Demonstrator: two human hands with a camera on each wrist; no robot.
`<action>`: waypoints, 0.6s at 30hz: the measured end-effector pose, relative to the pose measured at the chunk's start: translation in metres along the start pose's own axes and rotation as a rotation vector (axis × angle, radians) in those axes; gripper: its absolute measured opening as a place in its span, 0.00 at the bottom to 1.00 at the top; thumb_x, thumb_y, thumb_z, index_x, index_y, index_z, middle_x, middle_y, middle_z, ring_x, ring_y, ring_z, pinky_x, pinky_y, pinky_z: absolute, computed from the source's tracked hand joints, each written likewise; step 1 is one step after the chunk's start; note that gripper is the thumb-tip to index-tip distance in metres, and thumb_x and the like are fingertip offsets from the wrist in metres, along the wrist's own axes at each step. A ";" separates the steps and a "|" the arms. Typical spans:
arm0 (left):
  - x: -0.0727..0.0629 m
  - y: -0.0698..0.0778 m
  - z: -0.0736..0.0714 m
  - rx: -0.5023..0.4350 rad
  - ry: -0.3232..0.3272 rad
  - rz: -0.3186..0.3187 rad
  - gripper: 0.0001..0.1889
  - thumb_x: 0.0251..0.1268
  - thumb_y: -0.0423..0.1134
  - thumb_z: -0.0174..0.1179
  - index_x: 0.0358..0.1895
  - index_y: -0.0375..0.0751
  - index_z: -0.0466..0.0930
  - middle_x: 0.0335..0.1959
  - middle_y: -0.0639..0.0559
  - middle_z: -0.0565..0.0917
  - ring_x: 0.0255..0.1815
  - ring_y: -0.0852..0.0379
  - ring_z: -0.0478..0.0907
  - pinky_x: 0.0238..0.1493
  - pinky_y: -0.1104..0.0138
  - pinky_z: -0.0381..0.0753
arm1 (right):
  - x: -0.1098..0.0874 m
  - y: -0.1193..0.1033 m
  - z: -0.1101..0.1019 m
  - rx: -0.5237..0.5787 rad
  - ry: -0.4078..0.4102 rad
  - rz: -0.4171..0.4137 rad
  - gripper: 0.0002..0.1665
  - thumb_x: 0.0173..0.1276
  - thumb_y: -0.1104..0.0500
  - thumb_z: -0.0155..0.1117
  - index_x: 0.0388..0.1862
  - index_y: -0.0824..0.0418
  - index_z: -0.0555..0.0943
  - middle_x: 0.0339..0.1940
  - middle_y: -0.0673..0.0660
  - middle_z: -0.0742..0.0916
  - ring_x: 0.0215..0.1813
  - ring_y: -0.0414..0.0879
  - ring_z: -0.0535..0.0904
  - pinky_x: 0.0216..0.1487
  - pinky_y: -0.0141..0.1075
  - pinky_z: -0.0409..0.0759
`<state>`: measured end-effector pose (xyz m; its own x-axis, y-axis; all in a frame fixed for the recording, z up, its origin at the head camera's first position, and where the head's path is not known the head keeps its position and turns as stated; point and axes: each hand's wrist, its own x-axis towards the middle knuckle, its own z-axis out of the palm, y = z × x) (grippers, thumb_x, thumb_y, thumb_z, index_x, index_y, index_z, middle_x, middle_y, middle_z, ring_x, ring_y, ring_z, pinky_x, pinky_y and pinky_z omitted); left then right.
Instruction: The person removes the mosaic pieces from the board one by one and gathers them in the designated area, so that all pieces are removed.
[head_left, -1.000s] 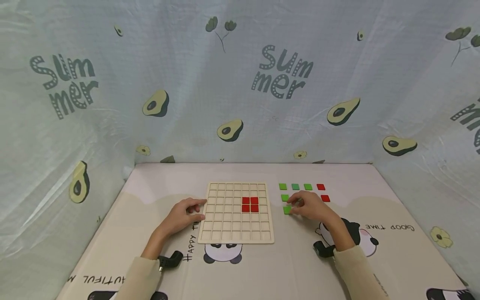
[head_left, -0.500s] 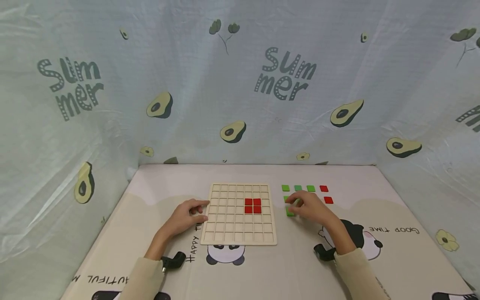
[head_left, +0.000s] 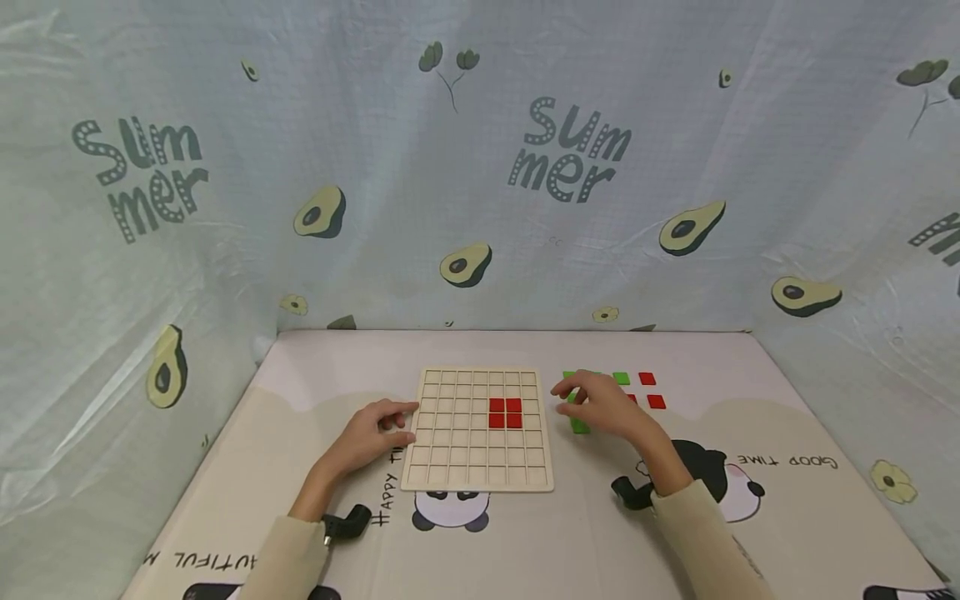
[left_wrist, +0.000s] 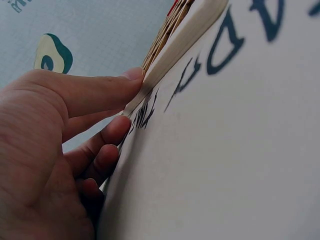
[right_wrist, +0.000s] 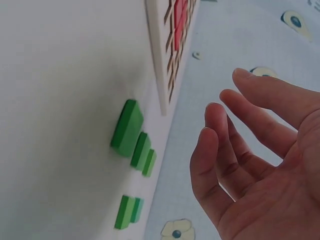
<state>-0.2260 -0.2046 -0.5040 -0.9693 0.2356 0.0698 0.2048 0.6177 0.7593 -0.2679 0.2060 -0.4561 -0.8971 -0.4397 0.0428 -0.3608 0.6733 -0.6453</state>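
My left hand [head_left: 372, 429] rests at the left edge of a pale wooden grid board [head_left: 450, 475], fingertip and thumb against its side. In the left wrist view, the left hand's fingers [left_wrist: 95, 95] touch the board's thin edge [left_wrist: 175, 55]. Four red square tiles would be too exact, so: several red tiles [head_left: 497, 406] fill a block of cells right of the board's middle. Between board and loose tiles hovers my right hand [head_left: 606, 406], its fingers loosely bent with nothing between them. Below it lies a green tile [right_wrist: 126, 129], with more green tiles [right_wrist: 123, 212] behind.
Loose red tiles [head_left: 647, 378] and a green tile [head_left: 621, 378] lie on the table to the right of the board, some partly hidden by the right hand. A printed cloth [head_left: 480, 167] hangs around the back and sides of the table.
My right hand has moved left and slightly away from me, off the nearest green tile towards the board. Another red tile shows behind it. The left hand stays at the board's edge.
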 end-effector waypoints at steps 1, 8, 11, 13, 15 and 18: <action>0.000 0.000 0.000 0.003 0.003 -0.003 0.27 0.63 0.42 0.71 0.66 0.41 0.82 0.40 0.51 0.79 0.40 0.56 0.70 0.43 0.67 0.69 | 0.002 -0.002 0.000 0.002 -0.004 -0.003 0.17 0.69 0.58 0.72 0.54 0.62 0.86 0.49 0.58 0.88 0.42 0.45 0.80 0.39 0.35 0.80; 0.000 -0.001 0.000 0.014 0.004 -0.006 0.27 0.63 0.42 0.71 0.66 0.41 0.82 0.40 0.51 0.79 0.40 0.56 0.71 0.43 0.67 0.69 | 0.023 -0.014 0.007 0.004 -0.024 -0.052 0.16 0.70 0.58 0.70 0.54 0.62 0.86 0.48 0.57 0.88 0.41 0.44 0.80 0.41 0.37 0.78; 0.000 -0.001 0.000 0.007 -0.001 -0.004 0.27 0.63 0.42 0.71 0.66 0.41 0.82 0.40 0.50 0.79 0.40 0.55 0.70 0.43 0.66 0.69 | 0.033 -0.020 0.011 0.020 -0.040 -0.061 0.15 0.70 0.58 0.70 0.54 0.62 0.86 0.47 0.55 0.88 0.39 0.44 0.79 0.41 0.37 0.79; 0.000 -0.001 0.001 0.005 0.003 -0.001 0.27 0.63 0.43 0.71 0.65 0.41 0.82 0.39 0.50 0.79 0.40 0.55 0.70 0.43 0.66 0.69 | 0.040 -0.023 0.014 0.035 -0.059 -0.065 0.16 0.70 0.58 0.70 0.54 0.62 0.87 0.46 0.55 0.87 0.39 0.43 0.79 0.42 0.36 0.79; 0.000 -0.001 0.001 0.007 0.006 0.001 0.27 0.63 0.42 0.71 0.66 0.41 0.82 0.39 0.50 0.79 0.40 0.56 0.70 0.43 0.67 0.68 | 0.047 -0.026 0.018 0.042 -0.078 -0.072 0.15 0.70 0.59 0.70 0.53 0.63 0.87 0.46 0.55 0.88 0.40 0.43 0.79 0.43 0.36 0.80; -0.001 -0.001 0.001 0.012 0.012 0.006 0.27 0.63 0.42 0.71 0.66 0.40 0.82 0.39 0.51 0.79 0.40 0.57 0.70 0.42 0.67 0.68 | 0.056 -0.027 0.024 0.060 -0.110 -0.079 0.15 0.70 0.60 0.69 0.53 0.63 0.87 0.46 0.56 0.88 0.42 0.44 0.80 0.45 0.37 0.80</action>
<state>-0.2253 -0.2043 -0.5056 -0.9698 0.2299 0.0821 0.2119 0.6257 0.7508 -0.3019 0.1489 -0.4548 -0.8321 -0.5545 0.0135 -0.4102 0.5987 -0.6879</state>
